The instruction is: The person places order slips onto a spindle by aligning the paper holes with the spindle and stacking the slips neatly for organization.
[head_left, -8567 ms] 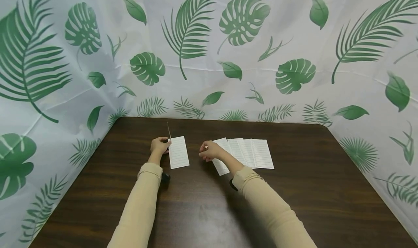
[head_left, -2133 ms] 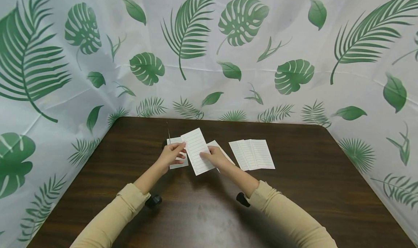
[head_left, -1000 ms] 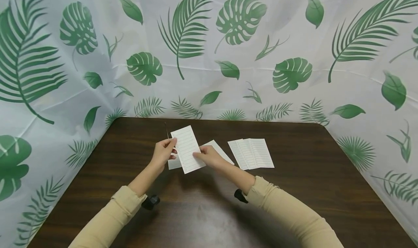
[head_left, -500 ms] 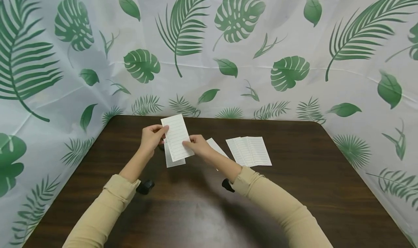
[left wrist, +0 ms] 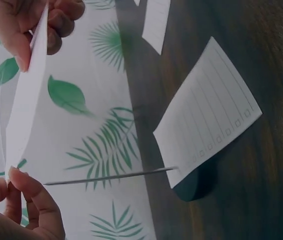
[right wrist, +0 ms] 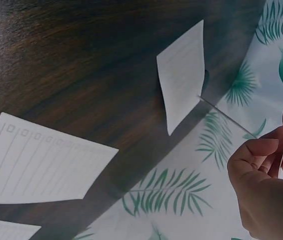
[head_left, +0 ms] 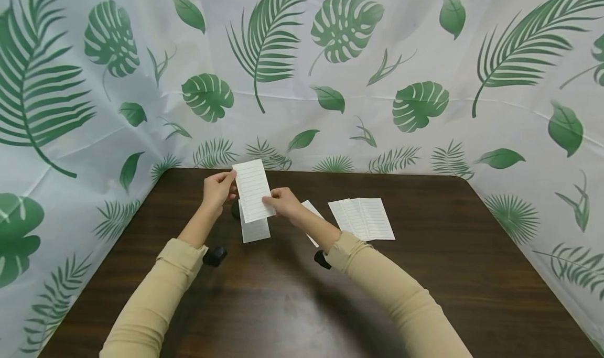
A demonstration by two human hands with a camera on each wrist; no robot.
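A lined white card (head_left: 253,190) is held up off the table between both hands. My left hand (head_left: 217,193) pinches its upper left edge between thumb and fingers. At its lower right edge, my right hand (head_left: 285,203) grips it with the thumb in front. Below it, a second lined card (head_left: 255,230) sits on a bill spike, whose thin metal rod (left wrist: 111,177) passes through the card near one corner. The spike's dark base (left wrist: 196,184) shows under that card. In the left wrist view the rod's tip lies close to my left fingers. The held card hides the rod in the head view.
One more card (head_left: 311,209) lies partly under my right forearm. Several overlapping lined cards (head_left: 362,219) are spread to its right on the dark wooden table (head_left: 453,274). A white cloth with green leaves (head_left: 292,90) hangs behind the table.
The card in my hands has moved up and left from the middle, now over the card on the spike. Earlier it lay on the table; my right hand was reaching near the row of cards.
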